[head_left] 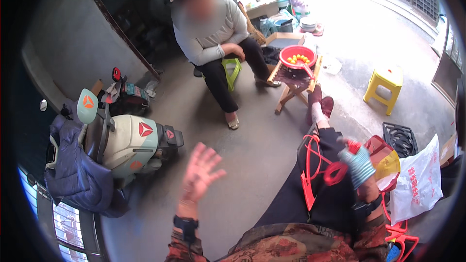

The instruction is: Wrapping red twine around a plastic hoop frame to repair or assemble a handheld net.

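My left hand (200, 174) is raised, bare, over the floor. Its palm is turned up, the fingers are spread and nothing is in it. On my right hand (357, 164) is a blue-and-white striped glove with red at the finger end; the fingers are blurred. That hand hovers above my thigh, right beside a coil of red plastic strip (335, 173). I cannot make out whether it grips the strip. More red strip (310, 153) loops across my lap, and a flat red piece (307, 189) lies between my legs.
Opposite me a person sits on a green stool (231, 73). A red basket (297, 57) of small yellow-orange fruit rests on a folding wooden stool (290, 87). A scooter (131, 140) stands left, a yellow stool (386, 87) right. A white plastic bag (417, 182) is near my right arm.
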Demonstrator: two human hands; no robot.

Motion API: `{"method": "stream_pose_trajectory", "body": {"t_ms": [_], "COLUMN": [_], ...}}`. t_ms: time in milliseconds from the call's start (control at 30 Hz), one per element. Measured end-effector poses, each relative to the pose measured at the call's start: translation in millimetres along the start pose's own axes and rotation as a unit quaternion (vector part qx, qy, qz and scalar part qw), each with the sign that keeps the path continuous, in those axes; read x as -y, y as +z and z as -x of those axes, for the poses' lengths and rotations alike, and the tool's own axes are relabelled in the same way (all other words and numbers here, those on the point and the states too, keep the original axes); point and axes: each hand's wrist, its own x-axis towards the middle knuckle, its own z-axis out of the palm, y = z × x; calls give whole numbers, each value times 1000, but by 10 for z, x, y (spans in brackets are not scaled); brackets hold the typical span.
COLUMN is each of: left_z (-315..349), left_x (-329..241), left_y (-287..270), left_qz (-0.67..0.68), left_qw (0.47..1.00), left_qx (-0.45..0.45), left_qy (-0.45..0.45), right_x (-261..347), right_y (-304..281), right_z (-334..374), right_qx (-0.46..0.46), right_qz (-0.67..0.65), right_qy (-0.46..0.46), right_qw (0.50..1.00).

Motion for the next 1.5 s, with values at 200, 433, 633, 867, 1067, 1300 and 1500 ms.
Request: {"method": "stream_pose_trajectory", "body": {"t_ms": [200, 433, 633, 867, 1067, 1300, 1500], "left_z": [-71, 79, 80, -7, 437, 758, 658], "left_x": [-940, 369, 1032, 846, 1103, 1158, 1040], "left_y": [229, 365, 1114, 1123, 601, 469, 389], "left_qz": [-50, 50, 363, 457, 374, 194, 64], "left_qw": [980, 957, 846, 835, 860, 914, 927], "left_qx": [19, 205, 256, 160, 48, 28, 81], "left_qy": [192, -198, -294, -262, -344, -356, -360], "right_x": [689, 310, 798, 529, -266, -524, -624], "right_y": [126, 293, 515, 166, 498, 872, 810], "right_z": [-63, 55, 876, 840, 788, 657, 652], "right_qx": [8, -59, 263, 577, 81, 46, 35], "right_qz": [20, -98, -78, -73, 324, 474, 443], "right_qy": [-96, -33, -55, 66, -49, -101, -140], "right_qw": [995, 993, 960, 811, 941, 873, 885]}}
